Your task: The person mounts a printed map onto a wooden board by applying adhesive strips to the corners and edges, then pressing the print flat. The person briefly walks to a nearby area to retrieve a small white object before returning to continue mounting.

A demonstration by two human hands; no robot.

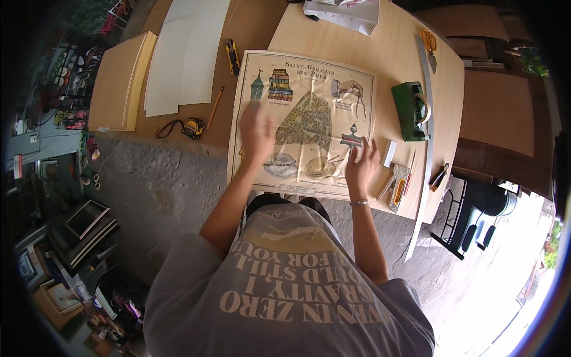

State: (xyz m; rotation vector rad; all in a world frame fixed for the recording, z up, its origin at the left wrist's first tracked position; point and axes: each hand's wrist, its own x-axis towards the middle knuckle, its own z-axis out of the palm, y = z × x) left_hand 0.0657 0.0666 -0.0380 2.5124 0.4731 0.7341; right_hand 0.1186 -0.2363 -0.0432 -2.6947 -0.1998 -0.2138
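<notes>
An illustrated map poster [309,74] on cream paper lies on the wooden table, with creases across its surface. My left hand [257,135] is over the poster's left half, blurred, its fingers stretched out and thumb apart. Close to the poster's right edge, my right hand [362,166] has its fingers spread and bent a little over the paper. Neither hand grips anything that I can see.
Right of the poster are a green tape dispenser [405,110], a long metal ruler [426,154], orange-handled scissors [429,44], pliers [439,177] and small tools. Leftward lie a yellow utility knife [232,56], a pencil [216,107], a tape measure [193,128] and pale sheets [184,59].
</notes>
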